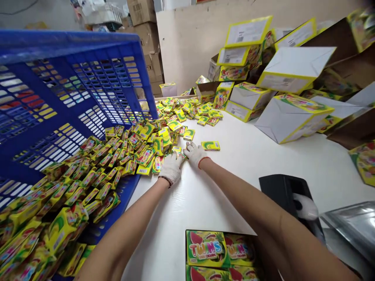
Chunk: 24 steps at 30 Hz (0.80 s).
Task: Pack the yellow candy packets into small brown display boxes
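Observation:
Both my hands wear white gloves and reach out over a white table [263,156]. My left hand [171,168] lies with fingers curled at the near edge of a heap of small yellow-green candy packets [164,132]. My right hand [195,153] rests beside it, fingers bent onto the same packets. Whether either hand grips a packet is unclear. One lone packet [210,145] lies just right of my right hand. A tipped blue plastic crate [70,82] on the left spills more packets [70,187] toward the table.
An open "Twins" display box [218,253] sits at the near table edge. White and yellow cartons [290,113] are piled at the back right. A black object [283,191] with a white glove [306,207] on it lies to the right, by a shiny metal surface [351,226].

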{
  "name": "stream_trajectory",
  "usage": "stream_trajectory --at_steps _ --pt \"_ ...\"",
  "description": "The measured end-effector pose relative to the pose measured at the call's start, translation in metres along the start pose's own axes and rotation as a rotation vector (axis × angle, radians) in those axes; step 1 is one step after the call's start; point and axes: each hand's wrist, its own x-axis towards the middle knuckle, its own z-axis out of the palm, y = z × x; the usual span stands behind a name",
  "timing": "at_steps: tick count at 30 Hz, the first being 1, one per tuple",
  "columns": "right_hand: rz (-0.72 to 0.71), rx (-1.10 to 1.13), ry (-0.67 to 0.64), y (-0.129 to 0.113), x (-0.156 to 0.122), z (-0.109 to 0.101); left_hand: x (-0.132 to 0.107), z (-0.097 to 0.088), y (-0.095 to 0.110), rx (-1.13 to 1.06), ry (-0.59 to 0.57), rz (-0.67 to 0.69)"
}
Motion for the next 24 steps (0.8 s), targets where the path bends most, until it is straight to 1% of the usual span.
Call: stream_trajectory --at_steps 2,4,5,8,10,11,13,14,15,16,17,18,19,21,22,24 --pt "-0.063 -0.054 -0.037 0.007 -0.001 0.001 -0.017 0.009 -0.002 -0.006 -0.006 0.06" --pt "-0.073 -0.094 -0.073 0.014 -0.013 0.003 -0.04 0.02 -0.002 -0.037 0.012 0.099" --pt "-0.067 -0.108 -0.091 0.018 -0.023 0.005 -0.053 0.026 -0.002 -0.061 0.032 0.097" --pt "-0.035 -0.115 -0.169 0.029 -0.066 0.01 -0.092 0.039 0.002 -0.154 0.097 0.014" --pt "0.025 -0.076 -0.221 0.039 -0.104 0.01 -0.115 0.04 0.002 -0.255 0.125 -0.014" --pt "0.068 -0.023 -0.22 0.043 -0.126 0.008 -0.124 0.038 0.002 -0.328 0.13 -0.023" --pt "0.155 0.143 -0.141 0.05 -0.174 -0.004 -0.141 0.028 -0.002 -0.522 0.134 -0.099" --pt "0.171 0.24 -0.073 0.051 -0.2 -0.012 -0.148 0.021 -0.003 -0.638 0.138 -0.17" --pt "0.158 0.32 -0.006 0.05 -0.225 -0.02 -0.155 0.012 -0.004 -0.758 0.147 -0.251" --pt "0.109 0.365 0.042 0.047 -0.248 -0.029 -0.161 0.001 -0.003 -0.875 0.165 -0.325" --pt "0.038 0.366 0.051 0.042 -0.269 -0.036 -0.168 -0.01 0.001 -0.981 0.189 -0.374" --pt "-0.037 0.327 0.027 0.035 -0.287 -0.042 -0.174 -0.022 0.008 -1.075 0.214 -0.39" --pt "-0.107 0.253 -0.015 0.026 -0.302 -0.046 -0.18 -0.033 0.018 -1.153 0.236 -0.378" --pt "-0.183 0.06 -0.11 0.005 -0.318 -0.048 -0.19 -0.053 0.046 -1.256 0.254 -0.311" --pt "-0.2 -0.023 -0.137 -0.005 -0.321 -0.047 -0.195 -0.06 0.062 -1.288 0.245 -0.272" --pt "-0.217 -0.121 -0.145 -0.025 -0.32 -0.041 -0.205 -0.069 0.093 -1.317 0.201 -0.209"
